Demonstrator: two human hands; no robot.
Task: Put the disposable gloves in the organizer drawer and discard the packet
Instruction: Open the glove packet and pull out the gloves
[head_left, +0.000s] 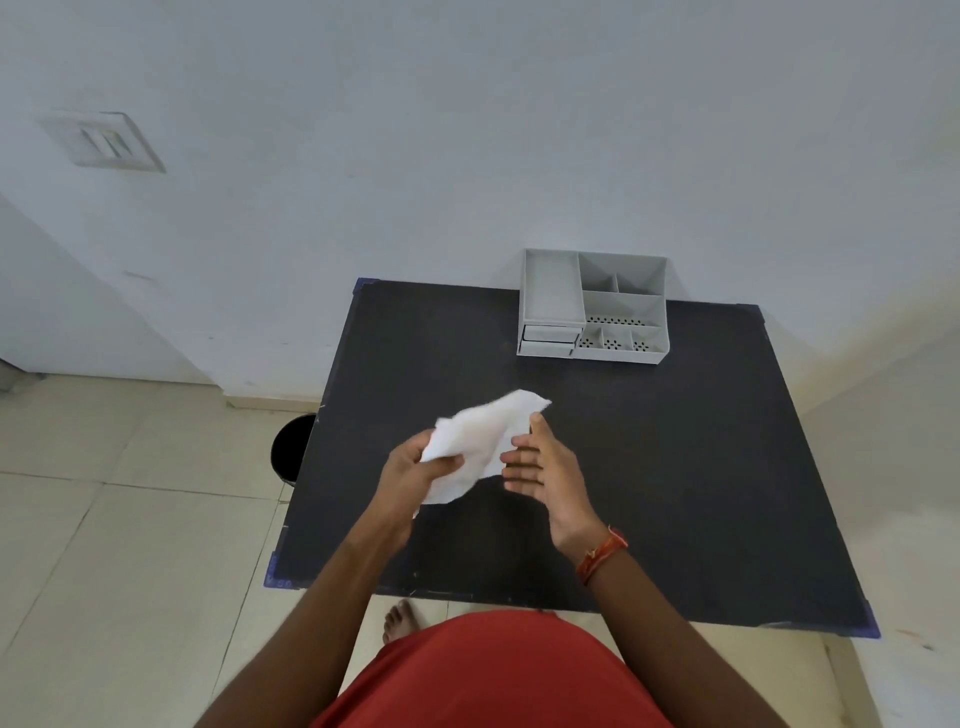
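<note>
Head view shows a person standing at a dark worktop (675, 467) that is pushed against a pale wall. Both hands are raised over the middle of the worktop with a white packet (480, 444) between them. The left hand (415, 467) pinches the packet's lower left part, its fingers (447, 464) curled over the front of the sheet with the thumb behind. The right hand (540, 467) is at the packet's right edge: its thumb reaches up along that edge and touches it, while the other fingers are spread flat and loose toward the sheet, so I cannot tell whether it really grips. The packet looks crumpled and limp, its far corner pointing up and right; whether gloves are inside I cannot tell. A grey organizer (592, 306) sits at the far edge of the worktop, well apart from the hands, against the wall. It has open compartments on top, some with perforated floors, and a small drawer (548, 335) at its lower left front that looks shut or nearly so. A black bin (291, 449) stands on the tiled floor just beside the worktop's left edge. An orange band (602, 553) circles the right wrist.
</note>
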